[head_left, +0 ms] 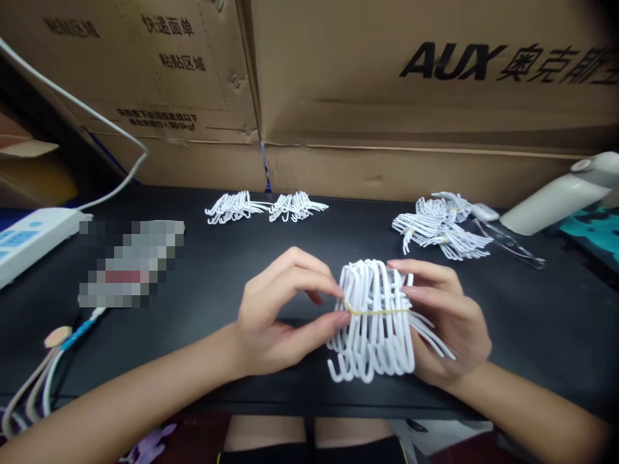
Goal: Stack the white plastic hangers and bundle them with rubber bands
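Note:
A bundle of white wire hooks (382, 345) is held up over the near part of the black table, its curved ends pointing down. A thin yellow rubber band (382, 312) runs across the bundle's middle. My left hand (285, 316) pinches the band at the bundle's left side between thumb and fingers. Around the right side of the bundle, my right hand (452, 322) grips it, fingers at its upper edge. The right thumb is partly hidden behind the wires. A few thin wire ends stick out toward the right palm.
Two small groups of white hooks (235, 207) lie at the table's back, with a pile of banded hooks (438, 229) to the right. A white bottle (556, 193) leans at far right. Left are a power strip (41, 238), a phone-like blurred object (133, 264) and cables. Cardboard boxes (338, 84) stand behind.

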